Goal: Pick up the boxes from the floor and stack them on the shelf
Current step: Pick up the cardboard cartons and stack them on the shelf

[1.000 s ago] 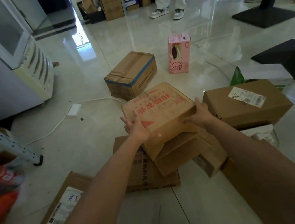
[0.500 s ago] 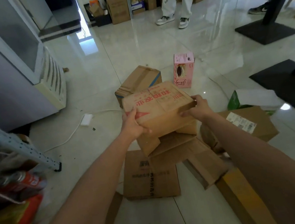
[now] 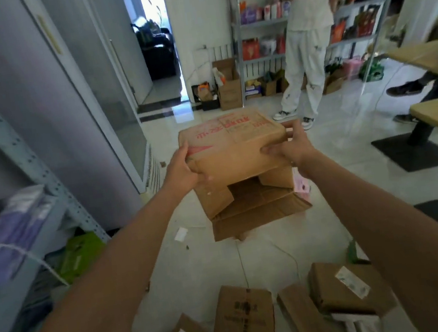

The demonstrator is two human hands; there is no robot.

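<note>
- Since it left the floor, the brown red-printed cardboard box hangs right of the grey metal shelf, flaps dangling.
- Grip: left hand and right hand curl round its sides.
- Shelving likely next.

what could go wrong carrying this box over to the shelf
The box has loose flaps hanging open underneath, so anything inside might drop out. The left hand and right hand grip only its side edges; it may slip or tilt. The other boxes lie on the floor close below, a possible trip hazard.
</note>
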